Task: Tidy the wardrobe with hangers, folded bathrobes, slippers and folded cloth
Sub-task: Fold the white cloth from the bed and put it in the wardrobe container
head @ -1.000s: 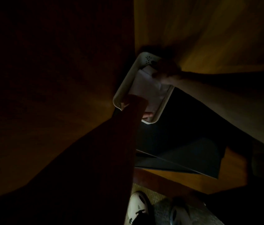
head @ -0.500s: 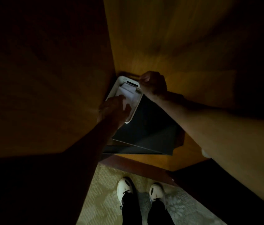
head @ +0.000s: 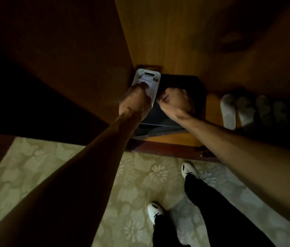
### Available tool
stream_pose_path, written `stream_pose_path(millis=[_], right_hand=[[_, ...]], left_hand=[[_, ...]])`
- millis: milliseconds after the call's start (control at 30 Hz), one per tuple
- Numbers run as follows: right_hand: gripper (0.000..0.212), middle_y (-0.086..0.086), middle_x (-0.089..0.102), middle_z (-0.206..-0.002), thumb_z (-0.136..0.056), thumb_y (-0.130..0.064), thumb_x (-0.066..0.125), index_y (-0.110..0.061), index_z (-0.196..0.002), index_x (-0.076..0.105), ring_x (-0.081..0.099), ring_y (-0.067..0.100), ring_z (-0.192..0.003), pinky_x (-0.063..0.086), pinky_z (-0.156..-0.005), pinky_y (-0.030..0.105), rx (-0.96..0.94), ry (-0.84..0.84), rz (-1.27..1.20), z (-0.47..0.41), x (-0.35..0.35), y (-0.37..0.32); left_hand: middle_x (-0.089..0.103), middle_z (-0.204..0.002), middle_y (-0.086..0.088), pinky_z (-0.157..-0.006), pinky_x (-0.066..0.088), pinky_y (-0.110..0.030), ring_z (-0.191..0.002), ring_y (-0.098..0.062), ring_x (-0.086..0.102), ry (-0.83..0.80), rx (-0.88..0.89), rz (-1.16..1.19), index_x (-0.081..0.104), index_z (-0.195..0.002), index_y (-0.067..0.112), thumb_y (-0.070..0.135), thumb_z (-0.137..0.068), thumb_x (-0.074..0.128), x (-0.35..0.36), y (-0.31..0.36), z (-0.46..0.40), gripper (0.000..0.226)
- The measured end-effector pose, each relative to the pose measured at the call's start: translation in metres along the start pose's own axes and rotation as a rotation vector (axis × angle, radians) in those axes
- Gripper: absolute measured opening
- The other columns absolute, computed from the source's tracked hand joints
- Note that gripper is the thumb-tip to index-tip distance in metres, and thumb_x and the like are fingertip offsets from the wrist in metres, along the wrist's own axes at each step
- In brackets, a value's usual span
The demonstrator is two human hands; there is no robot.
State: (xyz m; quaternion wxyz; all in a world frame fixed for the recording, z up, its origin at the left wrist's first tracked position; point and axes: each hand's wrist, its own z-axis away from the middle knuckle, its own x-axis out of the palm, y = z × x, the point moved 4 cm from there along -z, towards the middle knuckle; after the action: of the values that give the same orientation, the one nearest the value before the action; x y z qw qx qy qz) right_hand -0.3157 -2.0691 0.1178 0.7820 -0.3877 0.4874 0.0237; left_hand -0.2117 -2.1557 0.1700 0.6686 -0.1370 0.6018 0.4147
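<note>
Carpet (head: 135, 177): pale, with a flower pattern, under my feet and running up to the wardrobe's dark wood sill.
Shoes (head: 154, 210): my white pair, one foot set ahead of the other on the carpet.
Trousers (head: 204, 195): black, covering both my legs down to the shoes.
Black box (head: 181, 86): dark and square-cornered, on the wardrobe floor, back against the rear panel; possibly a safe, the light is too dim to tell.
Wood panels (head: 167, 32): warm brown, the side wall darker in shadow.
</note>
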Motion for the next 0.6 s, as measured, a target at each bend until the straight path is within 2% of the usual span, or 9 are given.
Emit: stream_pose_path(millis=[33, 100, 200, 300, 367, 433, 500, 600], right_hand=[[0.019, -0.005, 0.070, -0.092, -0.087, -0.044, 0.060, -0.027, -0.086, 0.066, 0.062, 0.017, -0.094, 0.050, -0.078, 0.031, -0.004, 0.021, 0.024, 0.016, -0.012, -0.001], [0.024, -0.005, 0.070, -0.098, -0.087, -0.052, 0.055, -0.031, -0.093, 0.065, 0.058, 0.019, -0.100, 0.046, -0.078, 0.031, -0.014, 0.053, 0.058, 0.053, -0.041, -0.003], [0.029, -0.001, 0.070, -0.103, -0.084, -0.058, 0.052, -0.035, -0.098, 0.064, 0.058, 0.024, -0.108, 0.047, -0.085, 0.035, -0.009, 0.076, 0.076, 0.097, -0.089, -0.009], [0.026, -0.001, 0.070, -0.105, -0.093, -0.050, 0.057, -0.029, -0.101, 0.069, 0.059, 0.021, -0.110, 0.049, -0.091, 0.035, 0.009, 0.086, 0.096, 0.152, -0.155, -0.016], [0.025, -0.003, 0.071, -0.098, -0.094, -0.046, 0.058, -0.024, -0.096, 0.071, 0.062, 0.017, -0.099, 0.054, -0.088, 0.039, 0.010, 0.105, 0.099, 0.188, -0.201, -0.022], [0.025, -0.008, 0.069, -0.093, -0.093, -0.046, 0.059, -0.024, -0.093, 0.071, 0.061, 0.012, -0.091, 0.055, -0.084, 0.038, 0.024, 0.141, 0.095, 0.220, -0.243, -0.025], [0.022, -0.014, 0.064, -0.090, -0.091, -0.049, 0.060, -0.030, -0.094, 0.070, 0.057, 0.008, -0.093, 0.051, -0.087, 0.033, 0.040, 0.190, 0.116, 0.248, -0.283, -0.026], [0.022, -0.012, 0.069, -0.092, -0.090, -0.047, 0.061, -0.029, -0.094, 0.073, 0.062, 0.010, -0.091, 0.050, -0.084, 0.031, 0.091, 0.258, 0.156, 0.282, -0.329, -0.018]], left_hand=[[0.064, -0.125, -0.011, -0.087, 0.052, -0.029, -0.115, -0.029, 0.061, 0.025, 0.050, -0.089, 0.058, -0.128, 0.011, 0.020, -0.102, 0.047, -0.011, 0.009, 0.012, 0.030], [0.065, -0.123, -0.008, -0.091, 0.050, -0.038, -0.113, -0.028, 0.061, 0.122, 0.081, -0.078, 0.060, -0.126, 0.017, 0.020, -0.100, 0.048, -0.035, 0.021, 0.037, 0.028], [0.068, -0.116, -0.006, -0.086, 0.056, -0.038, -0.105, -0.027, 0.065, 0.197, 0.179, -0.051, 0.063, -0.122, 0.022, 0.022, -0.101, 0.048, -0.068, 0.035, 0.070, 0.026], [0.072, -0.110, 0.002, -0.075, 0.056, -0.029, -0.094, -0.017, 0.069, 0.282, 0.256, 0.031, 0.065, -0.121, 0.027, 0.021, -0.099, 0.050, -0.107, 0.057, 0.101, 0.027], [0.072, -0.110, 0.004, -0.071, 0.050, -0.025, -0.095, -0.016, 0.068, 0.278, 0.289, 0.075, 0.066, -0.120, 0.026, 0.020, -0.098, 0.050, -0.130, 0.075, 0.120, 0.028], [0.073, -0.109, 0.004, -0.072, 0.054, -0.029, -0.095, -0.018, 0.068, 0.256, 0.347, 0.095, 0.069, -0.113, 0.027, 0.019, -0.094, 0.051, -0.153, 0.097, 0.136, 0.027], [0.073, -0.108, 0.003, -0.075, 0.058, -0.034, -0.094, -0.020, 0.069, 0.215, 0.419, 0.102, 0.070, -0.107, 0.027, 0.018, -0.091, 0.052, -0.175, 0.126, 0.152, 0.027], [0.073, -0.111, 0.004, -0.077, 0.055, -0.032, -0.097, -0.020, 0.067, 0.176, 0.540, 0.071, 0.070, -0.109, 0.027, 0.018, -0.092, 0.055, -0.207, 0.172, 0.173, 0.025]])
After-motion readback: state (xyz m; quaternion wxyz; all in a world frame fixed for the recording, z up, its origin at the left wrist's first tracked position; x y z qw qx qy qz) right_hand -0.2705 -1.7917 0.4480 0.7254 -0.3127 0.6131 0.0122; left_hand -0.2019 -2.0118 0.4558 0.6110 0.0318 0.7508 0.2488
